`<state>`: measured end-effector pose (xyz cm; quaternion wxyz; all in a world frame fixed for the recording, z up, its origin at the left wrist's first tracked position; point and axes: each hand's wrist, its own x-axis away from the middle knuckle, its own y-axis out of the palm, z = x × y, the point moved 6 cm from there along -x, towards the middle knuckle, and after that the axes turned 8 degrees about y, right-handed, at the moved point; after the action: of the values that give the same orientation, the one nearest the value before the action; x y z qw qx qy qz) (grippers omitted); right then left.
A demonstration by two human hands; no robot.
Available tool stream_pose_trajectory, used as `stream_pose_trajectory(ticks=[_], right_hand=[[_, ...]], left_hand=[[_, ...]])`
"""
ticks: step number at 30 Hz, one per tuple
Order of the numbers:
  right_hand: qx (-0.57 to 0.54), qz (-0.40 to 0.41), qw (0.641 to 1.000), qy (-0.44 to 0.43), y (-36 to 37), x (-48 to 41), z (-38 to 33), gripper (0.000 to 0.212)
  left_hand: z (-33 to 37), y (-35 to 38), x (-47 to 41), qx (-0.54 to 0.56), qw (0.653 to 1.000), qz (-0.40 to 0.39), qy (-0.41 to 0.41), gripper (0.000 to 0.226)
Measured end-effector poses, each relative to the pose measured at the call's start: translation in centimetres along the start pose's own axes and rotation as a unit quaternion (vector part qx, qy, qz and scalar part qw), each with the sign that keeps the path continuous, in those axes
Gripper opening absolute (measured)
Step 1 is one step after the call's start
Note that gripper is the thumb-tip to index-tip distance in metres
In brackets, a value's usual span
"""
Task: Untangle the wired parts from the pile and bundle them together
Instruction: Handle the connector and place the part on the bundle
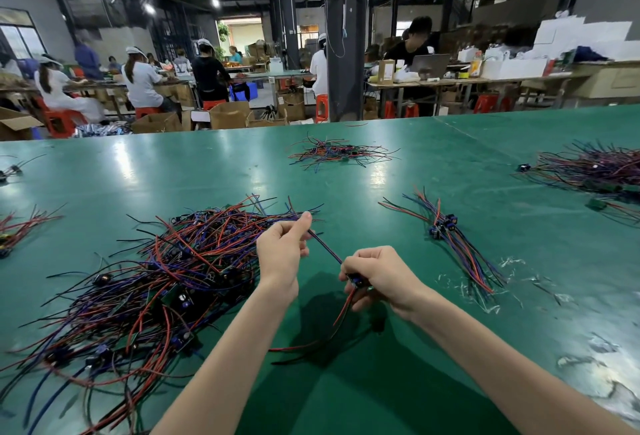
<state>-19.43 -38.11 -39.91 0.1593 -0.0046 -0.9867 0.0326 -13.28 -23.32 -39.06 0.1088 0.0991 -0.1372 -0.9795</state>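
From the head camera, a big green table [346, 175] fills the view. Its top is smooth and shiny, and the ceiling lights glow on it.

On the left lies the pile [145, 282], a messy heap of thin red, blue and black wires. Small dark parts and little green boards sit among the wires.

The left hand [282, 247] is raised just beside the right edge of the pile. Its thumb and fingers pinch a thin dark wire [325, 248]. This wire runs in a straight, tight line down to the right hand [375, 277]. The right hand is curled closed around a small blue part [356, 281] at the wire's end. A red wire [341, 310] hangs down from that hand toward the table.

To the right lies a bundle [453, 244] of long wires set side by side, with small blue parts bunched at one end. Its far tips rest on crinkly clear plastic [485, 292].

Farther back sits a small flat heap of wires [339, 152]. Another heap [595, 166] lies at the far right edge.

Beyond the table stand open brown cardboard boxes [228, 116]; I cannot tell what is in them.
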Motion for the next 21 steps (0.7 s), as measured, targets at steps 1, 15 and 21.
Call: stream_pose_trajectory(ticks=[1, 15, 21], right_hand=[[0.007, -0.002, 1.0, 0.0, 0.2, 0.0, 0.1, 0.02], [0.051, 0.011, 0.999, 0.008, 0.6, -0.4, 1.6, 0.018], [0.045, 0.005, 0.999, 0.01, 0.6, -0.6, 1.8, 0.017]], left_hand=[[-0.3, -0.1, 0.1, 0.019, 0.999, 0.006, -0.035, 0.027], [-0.1, -1.7, -0.2, 0.087, 0.991, 0.042, -0.096, 0.023], [-1.0, 0.0, 0.5, 0.249, 0.938, -0.02, -0.24, 0.027]])
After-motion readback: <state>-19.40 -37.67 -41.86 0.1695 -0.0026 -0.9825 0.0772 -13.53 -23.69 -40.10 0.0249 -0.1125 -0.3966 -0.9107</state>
